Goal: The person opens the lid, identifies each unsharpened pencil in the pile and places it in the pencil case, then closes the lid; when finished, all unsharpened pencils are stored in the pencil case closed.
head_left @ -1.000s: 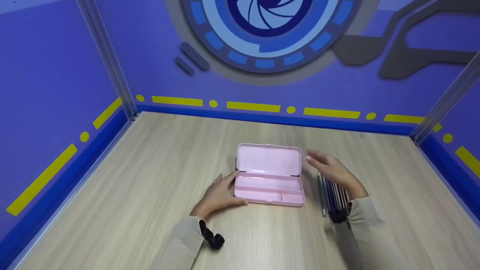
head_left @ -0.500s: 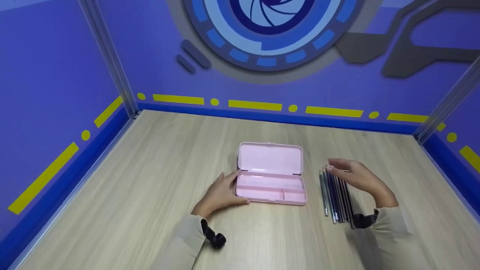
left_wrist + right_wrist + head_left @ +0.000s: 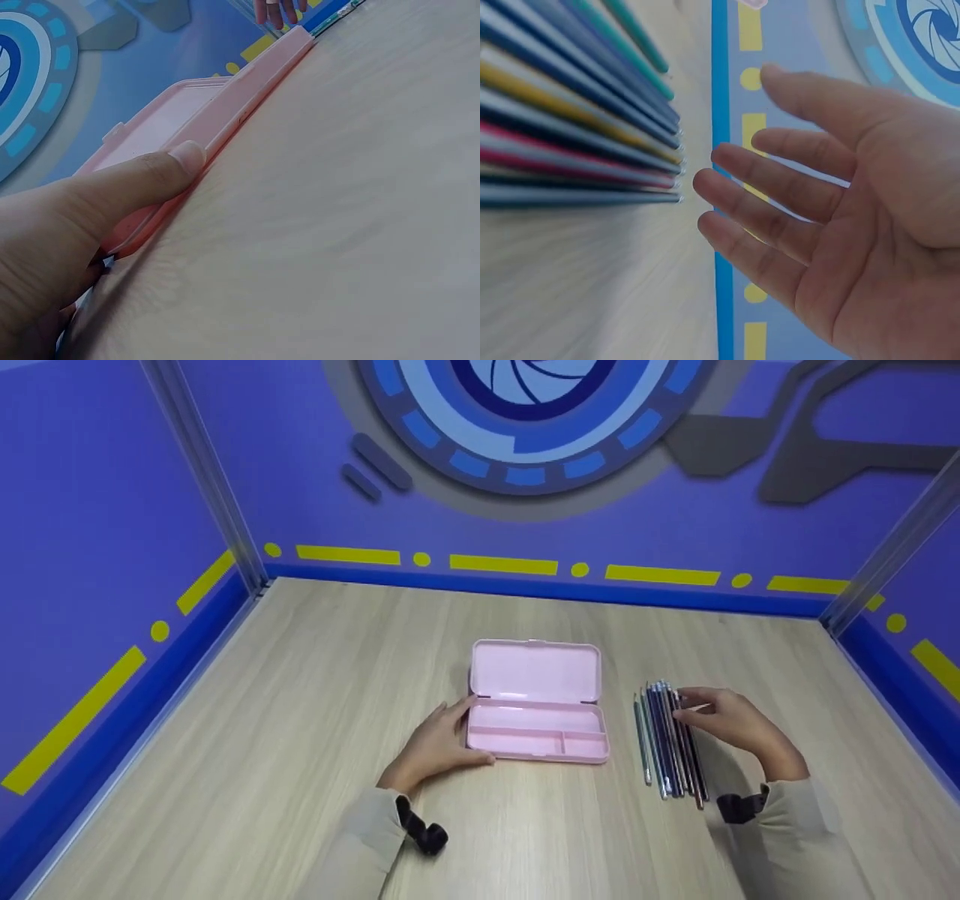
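Beige sleeves (image 3: pixel 358 840), gathered cuffs (image 3: pixel 777 808); black wrist bands (image 3: pixel 432 838).

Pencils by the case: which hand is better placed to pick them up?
Probably the right hand: it is nearer the pencils and holds nothing, while the left hand grips the pink case.

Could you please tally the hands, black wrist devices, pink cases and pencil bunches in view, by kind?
Left hand and right hand: 2
Black wrist devices: 2
Pink case: 1
Pencil bunch: 1 (overlapping too closely to count singly)
Total: 6
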Action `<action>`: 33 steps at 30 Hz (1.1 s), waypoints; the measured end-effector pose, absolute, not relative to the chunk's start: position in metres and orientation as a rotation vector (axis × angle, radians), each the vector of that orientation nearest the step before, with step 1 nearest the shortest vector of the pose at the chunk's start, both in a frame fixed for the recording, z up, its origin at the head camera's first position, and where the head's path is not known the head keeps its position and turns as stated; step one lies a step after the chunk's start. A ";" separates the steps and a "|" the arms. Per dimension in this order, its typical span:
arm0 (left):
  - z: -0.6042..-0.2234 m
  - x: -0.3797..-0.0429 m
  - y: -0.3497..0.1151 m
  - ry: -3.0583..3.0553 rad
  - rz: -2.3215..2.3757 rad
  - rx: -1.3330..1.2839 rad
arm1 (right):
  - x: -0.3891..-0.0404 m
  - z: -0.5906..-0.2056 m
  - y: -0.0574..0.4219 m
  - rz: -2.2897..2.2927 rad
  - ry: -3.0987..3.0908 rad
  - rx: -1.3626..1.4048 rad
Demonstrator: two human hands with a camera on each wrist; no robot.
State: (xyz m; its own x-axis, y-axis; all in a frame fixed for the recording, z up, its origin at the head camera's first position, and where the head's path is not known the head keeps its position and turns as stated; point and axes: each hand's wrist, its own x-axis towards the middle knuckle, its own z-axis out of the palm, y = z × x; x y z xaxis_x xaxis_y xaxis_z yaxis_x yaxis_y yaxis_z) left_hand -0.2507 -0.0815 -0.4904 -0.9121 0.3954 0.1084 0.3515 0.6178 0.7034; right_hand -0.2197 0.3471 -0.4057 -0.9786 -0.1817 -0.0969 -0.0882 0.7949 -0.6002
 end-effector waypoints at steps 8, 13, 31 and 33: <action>-0.491 -0.252 -0.083 2.762 1.201 0.597 | -0.217 -0.416 0.357 -0.892 2.810 -0.146; -0.491 -0.252 -0.083 2.751 1.203 0.584 | -0.216 -0.422 0.363 -0.884 2.755 -0.079; -0.492 -0.250 -0.080 2.761 1.167 0.581 | -0.214 -0.431 0.366 -0.922 2.699 0.105; -0.492 -0.250 -0.081 2.762 1.171 0.569 | -0.216 -0.431 0.363 -0.938 2.703 0.131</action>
State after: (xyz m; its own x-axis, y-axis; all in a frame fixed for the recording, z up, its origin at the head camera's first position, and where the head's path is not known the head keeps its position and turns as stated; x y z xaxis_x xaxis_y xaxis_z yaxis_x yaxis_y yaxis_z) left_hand -0.2500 -0.0810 -0.4919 -0.9268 0.3702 0.0635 0.3030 0.6370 0.7088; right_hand -0.2155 0.3632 -0.4312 -0.9577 -0.0052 -0.2876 0.1740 0.7857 -0.5936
